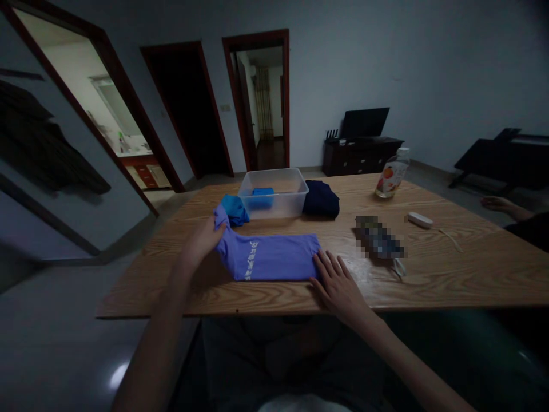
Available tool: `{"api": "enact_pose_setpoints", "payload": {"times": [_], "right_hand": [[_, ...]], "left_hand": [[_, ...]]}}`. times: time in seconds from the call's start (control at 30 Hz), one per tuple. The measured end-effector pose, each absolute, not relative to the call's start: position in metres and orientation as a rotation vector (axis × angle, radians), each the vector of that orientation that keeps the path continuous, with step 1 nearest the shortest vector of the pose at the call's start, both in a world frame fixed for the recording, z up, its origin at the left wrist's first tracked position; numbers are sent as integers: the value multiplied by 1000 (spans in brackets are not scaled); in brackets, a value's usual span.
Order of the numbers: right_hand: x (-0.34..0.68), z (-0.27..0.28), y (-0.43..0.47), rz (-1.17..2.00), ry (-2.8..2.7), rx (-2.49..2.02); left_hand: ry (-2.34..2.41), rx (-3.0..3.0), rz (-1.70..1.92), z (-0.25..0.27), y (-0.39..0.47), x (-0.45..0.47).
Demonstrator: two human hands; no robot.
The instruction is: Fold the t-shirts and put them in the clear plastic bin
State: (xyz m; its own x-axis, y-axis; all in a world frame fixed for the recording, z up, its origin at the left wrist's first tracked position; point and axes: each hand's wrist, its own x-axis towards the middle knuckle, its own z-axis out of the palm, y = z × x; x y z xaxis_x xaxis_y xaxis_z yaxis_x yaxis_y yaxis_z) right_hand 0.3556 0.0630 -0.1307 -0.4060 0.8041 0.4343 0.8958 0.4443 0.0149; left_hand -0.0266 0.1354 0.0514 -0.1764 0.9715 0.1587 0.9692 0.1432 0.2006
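A purple shirt (pixel 278 257) with white lettering lies folded into a long strip near the front of the wooden table. Its left end is raised off the tabletop, pinched in my left hand (pixel 205 233). My right hand (pixel 338 283) rests flat over the right end, fingers stretched out and touching the fabric. Just behind the lifted end is a crumpled blue cloth (pixel 234 210). A clear plastic bin (pixel 278 205) stands behind the shirt, with a folded bright-blue cloth (pixel 262 197) inside. Against the bin's right side sits a dark navy bundle of cloth (pixel 321 199).
On the table's right side are a blurred-out object (pixel 380 237) with a strap, a small white device (pixel 420 220), a thin cord (pixel 451 240) and a bottle (pixel 392 173). Another person's hand (pixel 500 204) shows beyond the right edge. The table's front edge (pixel 257 313) runs close to me.
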Motion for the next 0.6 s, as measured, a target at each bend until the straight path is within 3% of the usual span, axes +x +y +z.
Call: {"api": "enact_pose_setpoints", "payload": {"times": [0.13, 0.33, 0.6], "right_hand": [[371, -139, 53, -382, -2266, -1425], [385, -141, 40, -331, -2235, -1385], [383, -139, 28, -266, -2200, -1381]], "left_hand": [[2346, 2169, 231, 59, 130, 60], [2179, 2330, 196, 26, 126, 173], [2085, 2297, 146, -11, 127, 242]]}}
